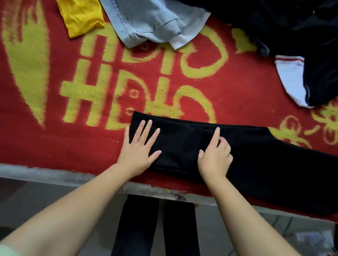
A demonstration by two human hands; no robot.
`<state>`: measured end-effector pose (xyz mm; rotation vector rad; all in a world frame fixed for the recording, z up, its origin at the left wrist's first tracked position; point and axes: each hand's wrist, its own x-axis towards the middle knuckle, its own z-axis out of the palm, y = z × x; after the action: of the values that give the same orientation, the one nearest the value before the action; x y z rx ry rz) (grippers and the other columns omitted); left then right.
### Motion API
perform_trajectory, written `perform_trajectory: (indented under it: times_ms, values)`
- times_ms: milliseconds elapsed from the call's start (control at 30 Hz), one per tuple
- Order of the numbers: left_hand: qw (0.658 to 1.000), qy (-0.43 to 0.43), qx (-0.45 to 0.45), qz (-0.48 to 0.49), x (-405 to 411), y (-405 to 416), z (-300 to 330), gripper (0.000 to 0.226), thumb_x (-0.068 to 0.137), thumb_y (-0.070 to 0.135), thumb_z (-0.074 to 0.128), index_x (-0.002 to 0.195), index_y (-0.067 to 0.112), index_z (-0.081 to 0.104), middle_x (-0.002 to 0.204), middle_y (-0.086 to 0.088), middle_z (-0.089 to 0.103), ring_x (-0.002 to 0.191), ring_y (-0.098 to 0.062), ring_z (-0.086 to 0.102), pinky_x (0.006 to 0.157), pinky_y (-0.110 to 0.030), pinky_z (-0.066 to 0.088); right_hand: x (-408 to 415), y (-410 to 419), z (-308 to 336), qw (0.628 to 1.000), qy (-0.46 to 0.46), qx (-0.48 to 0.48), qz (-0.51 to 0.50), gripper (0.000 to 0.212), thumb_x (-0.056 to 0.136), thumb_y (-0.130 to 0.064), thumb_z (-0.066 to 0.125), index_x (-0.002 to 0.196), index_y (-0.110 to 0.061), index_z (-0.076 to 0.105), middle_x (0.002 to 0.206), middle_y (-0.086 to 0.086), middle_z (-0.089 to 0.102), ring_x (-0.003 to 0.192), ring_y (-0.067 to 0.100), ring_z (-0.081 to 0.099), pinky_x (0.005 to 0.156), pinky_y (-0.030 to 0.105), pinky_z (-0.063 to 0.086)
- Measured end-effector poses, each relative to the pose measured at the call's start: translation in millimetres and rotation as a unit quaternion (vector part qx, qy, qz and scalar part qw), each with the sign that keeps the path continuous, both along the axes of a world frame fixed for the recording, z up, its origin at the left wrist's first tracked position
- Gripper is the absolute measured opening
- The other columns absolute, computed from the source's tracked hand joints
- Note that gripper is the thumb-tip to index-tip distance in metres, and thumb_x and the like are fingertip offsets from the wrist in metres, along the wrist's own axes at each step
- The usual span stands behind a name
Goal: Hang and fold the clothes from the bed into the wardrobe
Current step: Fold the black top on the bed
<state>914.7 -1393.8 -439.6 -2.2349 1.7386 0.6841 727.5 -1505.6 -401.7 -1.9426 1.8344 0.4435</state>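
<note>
Bedding filled most of the view: a red blanket (43, 143) with large yellow characters and flower patterns covered the bed, running out of frame on the left, right and far sides. Its near edge ended at a grey bed rail (60, 177).

Along the near edge lay a pair of black trousers (271, 171), folded lengthwise into a long band. Its left end sat near the middle of the blanket and its right end was cut off by the frame; seams and details were hard to make out in the dark cloth.

At the far right sat a heap of dark clothing (291, 26), its shape lost in shadow, with a white piece with red stripes (287, 76) poking out from under it. At the far middle lay a pale blue denim garment (144, 12), and left of it a yellow garment (78, 9), both cut off by the top edge.

The left hand (139, 145) lay flat on the left end of the trousers, fingers straight and spread. The right hand (215, 155) rested on the trousers just to the right, index finger extended and pressing the cloth, other fingers curled; whether they pinched any fabric could not be told.

Below the rail, the person's dark-clad legs (137, 229) showed, and blurred clutter lay on the floor at the near right.
</note>
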Motion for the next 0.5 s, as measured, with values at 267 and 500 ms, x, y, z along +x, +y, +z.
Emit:
perform_trajectory:
  times_ms: [267, 500]
  values:
    - [0.995, -0.034, -0.082, -0.047, -1.8, 9.8, -26.0, 0.072, 0.091, 0.063, 0.019, 0.151, 0.026, 0.01, 0.161, -0.006, 0.0, 0.148, -0.02, -0.005, 0.115, -0.056, 0.001, -20.7, 23.3, -55.1, 0.976, -0.011, 0.013, 0.217, 0.062, 0.097, -0.054, 0.006, 0.137, -0.033, -0.036, 0.151, -0.009, -0.038, 0.135, 0.01, -0.042, 0.109, 0.062, -0.02]
    - [0.977, 0.08, -0.143, 0.139, 3.5, 2.9, -11.5, 0.077, 0.094, 0.041, 0.05, 0.153, 0.018, 0.006, 0.161, -0.007, -0.001, 0.148, -0.021, -0.003, 0.119, -0.045, 0.007, -18.7, 17.9, -51.8, 0.97, -0.013, -0.004, 0.244, 0.062, 0.1, -0.048, 0.014, 0.143, -0.028, -0.026, 0.151, -0.004, -0.038, 0.138, 0.014, -0.036, 0.103, 0.06, -0.027]
